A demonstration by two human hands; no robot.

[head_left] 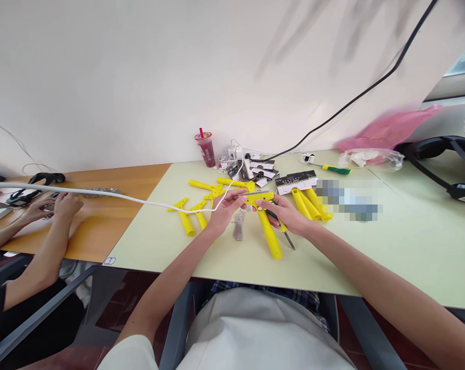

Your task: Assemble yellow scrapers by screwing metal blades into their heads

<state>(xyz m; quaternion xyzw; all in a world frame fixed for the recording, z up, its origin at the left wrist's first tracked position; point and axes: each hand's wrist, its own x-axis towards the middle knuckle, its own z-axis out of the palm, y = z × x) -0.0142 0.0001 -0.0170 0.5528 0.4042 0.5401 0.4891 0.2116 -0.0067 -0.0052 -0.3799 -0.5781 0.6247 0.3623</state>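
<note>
Both of my hands are around a yellow T-shaped scraper [270, 235], whose handle points down toward me and whose metal edge strip faces the wall. My left hand [225, 209] pinches the left end of its head with the fingers. My right hand [287, 211] grips the right end and also has a screwdriver [289, 240] tucked in the palm, its green and yellow handle partly hidden and its shaft pointing down. Below my left hand lies a small greyish clear piece [238, 227]. Several yellow scraper parts [186, 224] lie left of my hands.
More yellow handles [302, 204] and a black-and-white packaging card [296, 181] lie at right. Behind are more cards [257, 172], a red drink cup [207, 150], another screwdriver [336, 169] and a pink bag [390, 128]. A white cable [140, 199] crosses the view. A co-worker's hands [65, 204] work at left.
</note>
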